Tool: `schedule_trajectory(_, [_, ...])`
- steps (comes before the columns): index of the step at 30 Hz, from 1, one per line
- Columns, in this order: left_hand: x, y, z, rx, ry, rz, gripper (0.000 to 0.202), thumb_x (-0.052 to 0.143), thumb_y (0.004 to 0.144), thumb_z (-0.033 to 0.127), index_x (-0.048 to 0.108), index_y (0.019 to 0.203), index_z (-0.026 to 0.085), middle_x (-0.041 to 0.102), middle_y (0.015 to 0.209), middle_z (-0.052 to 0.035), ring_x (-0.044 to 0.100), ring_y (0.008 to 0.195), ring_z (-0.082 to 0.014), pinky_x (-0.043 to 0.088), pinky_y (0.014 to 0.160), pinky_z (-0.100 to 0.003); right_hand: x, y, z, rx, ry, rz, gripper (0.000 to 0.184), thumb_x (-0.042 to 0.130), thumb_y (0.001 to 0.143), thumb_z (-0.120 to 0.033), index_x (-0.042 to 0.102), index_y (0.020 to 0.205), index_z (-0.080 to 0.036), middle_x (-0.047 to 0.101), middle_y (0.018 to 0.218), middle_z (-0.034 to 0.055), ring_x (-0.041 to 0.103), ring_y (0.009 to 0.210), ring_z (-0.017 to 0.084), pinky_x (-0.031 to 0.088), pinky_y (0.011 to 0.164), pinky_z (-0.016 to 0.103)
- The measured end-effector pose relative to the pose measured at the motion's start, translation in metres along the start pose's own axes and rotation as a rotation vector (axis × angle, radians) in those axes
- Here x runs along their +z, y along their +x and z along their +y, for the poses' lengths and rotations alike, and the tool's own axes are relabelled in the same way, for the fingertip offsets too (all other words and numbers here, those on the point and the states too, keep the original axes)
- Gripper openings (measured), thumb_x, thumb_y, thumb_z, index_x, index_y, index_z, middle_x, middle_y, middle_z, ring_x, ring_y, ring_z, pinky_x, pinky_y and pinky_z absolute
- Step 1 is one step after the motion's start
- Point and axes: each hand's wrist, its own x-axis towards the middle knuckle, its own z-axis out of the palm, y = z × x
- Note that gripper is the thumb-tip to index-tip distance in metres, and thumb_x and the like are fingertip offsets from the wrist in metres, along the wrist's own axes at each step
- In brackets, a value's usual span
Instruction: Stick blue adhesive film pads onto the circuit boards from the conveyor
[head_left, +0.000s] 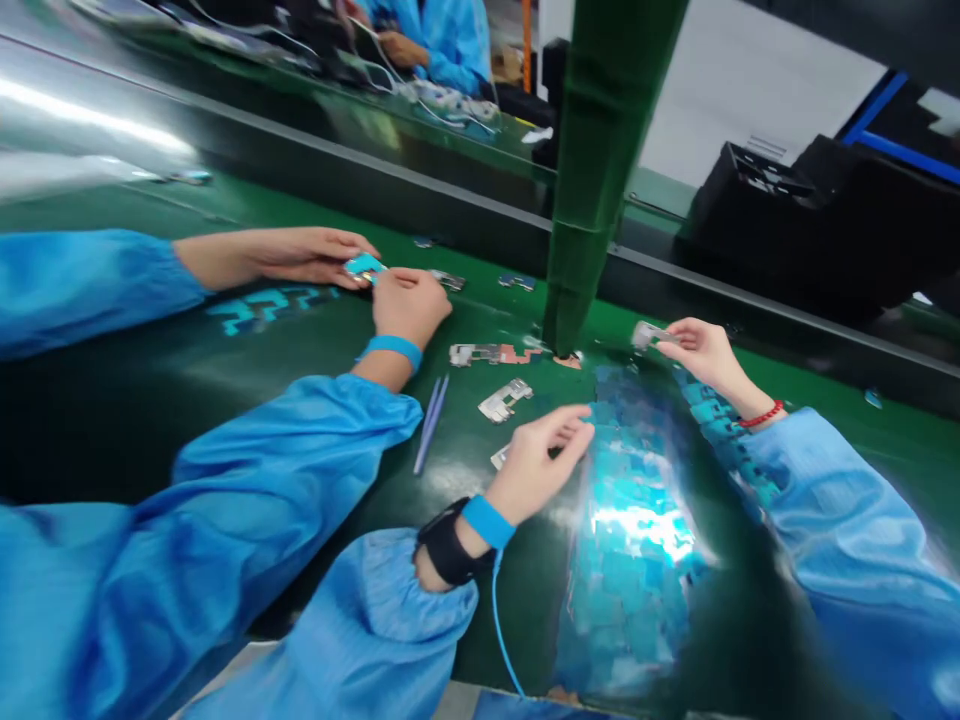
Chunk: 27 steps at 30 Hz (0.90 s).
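Observation:
My left hand (544,458), with a blue wrist strap and a black band, is closed in a pinch at the edge of a sheet of glossy teal film pieces (630,600). A bit of teal shows at its fingertips, too small to make out. To the right, my right hand (703,355), with a red bead bracelet, grips a small silver metal plate (645,336) above the green table. One cut-out metal plate (505,400) lies beyond my left hand. Another metal plate (500,457) is partly hidden behind that hand.
On the left, a co-worker's hands (411,305) hold a teal-and-metal part (365,266). Purple tweezers (431,425) lie between us. A green post (589,180) rises from the table, near a metal strip (487,354). Teal pieces (262,305) lie by the co-worker.

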Motion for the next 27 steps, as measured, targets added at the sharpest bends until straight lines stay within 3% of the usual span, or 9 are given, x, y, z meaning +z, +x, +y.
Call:
schedule_trajectory(3, [0.001, 0.001, 0.008, -0.216, -0.364, -0.024, 0.043, 0.053, 0.09, 0.035, 0.051, 0.127, 0.013, 0.071, 0.106, -0.0132, 0.071, 0.09, -0.0206, 0.059, 0.072, -0.032, 0.021, -0.037, -0.042, 0.017, 0.135, -0.13, 0.034, 0.075, 0.071, -0.042, 0.064, 0.09, -0.015, 0.072, 0.081, 0.004, 0.07, 0.073, 0.016, 0.058, 0.068, 0.028])
schedule_trajectory(5, [0.003, 0.001, 0.012, -0.385, -0.595, -0.04, 0.037, 0.064, 0.083, 0.036, 0.061, 0.113, 0.013, 0.073, 0.088, -0.0082, 0.071, 0.078, -0.0192, 0.058, 0.067, -0.03, 0.036, -0.058, -0.064, 0.02, 0.225, -0.232, 0.03, 0.075, 0.072, -0.04, 0.065, 0.088, -0.016, 0.072, 0.078, 0.0027, 0.071, 0.072, 0.016, 0.059, 0.067, 0.028])
schedule_trajectory(7, [0.004, 0.0, 0.014, -0.468, -0.672, -0.05, 0.026, 0.07, 0.078, 0.035, 0.067, 0.092, 0.013, 0.069, 0.068, -0.0031, 0.067, 0.063, -0.0154, 0.055, 0.06, -0.026, 0.044, -0.077, -0.074, 0.022, 0.288, -0.241, 0.028, 0.072, 0.076, -0.038, 0.065, 0.093, -0.016, 0.073, 0.082, 0.0042, 0.071, 0.075, 0.017, 0.06, 0.069, 0.03])
schedule_trajectory(11, [0.002, 0.002, 0.01, -0.503, -0.694, -0.003, 0.022, 0.074, 0.074, 0.033, 0.07, 0.083, 0.014, 0.071, 0.074, -0.0038, 0.067, 0.069, -0.0148, 0.054, 0.062, -0.024, 0.041, -0.13, -0.064, -0.04, 0.021, -0.075, 0.045, 0.067, 0.082, -0.039, 0.059, 0.12, -0.017, 0.065, 0.122, 0.0134, 0.062, 0.114, 0.024, 0.051, 0.099, 0.043])
schedule_trajectory(14, [-0.001, 0.004, 0.008, -0.546, -0.729, 0.065, 0.018, 0.075, 0.072, 0.032, 0.071, 0.078, 0.016, 0.072, 0.084, -0.0037, 0.068, 0.081, -0.0161, 0.056, 0.071, -0.026, 0.042, -0.179, -0.048, -0.013, -0.205, -0.149, 0.073, 0.07, 0.078, -0.049, 0.044, 0.14, -0.019, 0.043, 0.148, 0.0167, 0.036, 0.14, 0.032, 0.034, 0.112, 0.056])
schedule_trajectory(17, [-0.003, 0.005, 0.008, -0.578, -0.741, 0.082, 0.017, 0.076, 0.07, 0.031, 0.071, 0.076, 0.016, 0.072, 0.083, -0.003, 0.068, 0.078, -0.0151, 0.056, 0.072, -0.026, 0.049, -0.213, -0.04, 0.042, -0.279, -0.198, 0.063, 0.064, 0.084, -0.047, 0.044, 0.141, -0.025, 0.038, 0.151, 0.0134, 0.031, 0.142, 0.032, 0.029, 0.112, 0.062])
schedule_trajectory(22, [-0.007, 0.007, 0.013, -0.553, -0.684, 0.126, 0.035, 0.072, 0.069, 0.02, 0.067, 0.104, 0.02, 0.07, 0.074, 0.0006, 0.065, 0.061, -0.0124, 0.05, 0.053, -0.021, 0.053, -0.219, -0.042, -0.041, -0.18, -0.046, 0.033, 0.061, 0.089, -0.036, 0.063, 0.118, -0.022, 0.059, 0.134, 0.0138, 0.051, 0.129, 0.028, 0.038, 0.108, 0.055])
schedule_trajectory(24, [-0.011, 0.008, 0.015, -0.536, -0.665, 0.132, 0.029, 0.065, 0.066, 0.014, 0.067, 0.093, 0.022, 0.069, 0.068, 0.002, 0.059, 0.049, -0.0106, 0.041, 0.041, -0.018, 0.05, -0.214, -0.046, -0.066, -0.081, 0.014, 0.026, 0.064, 0.088, -0.032, 0.066, 0.111, -0.021, 0.067, 0.121, 0.0121, 0.06, 0.118, 0.025, 0.046, 0.103, 0.048])
schedule_trajectory(27, [-0.015, 0.006, 0.018, -0.567, -0.632, -0.091, 0.009, 0.055, 0.063, 0.018, 0.061, 0.057, 0.019, 0.063, 0.054, 0.0001, 0.039, 0.031, -0.0059, 0.02, 0.03, -0.019, 0.045, -0.21, -0.053, -0.055, 0.026, 0.06, 0.027, 0.066, 0.086, -0.027, 0.064, 0.113, -0.022, 0.071, 0.109, 0.0087, 0.066, 0.104, 0.02, 0.053, 0.093, 0.041])
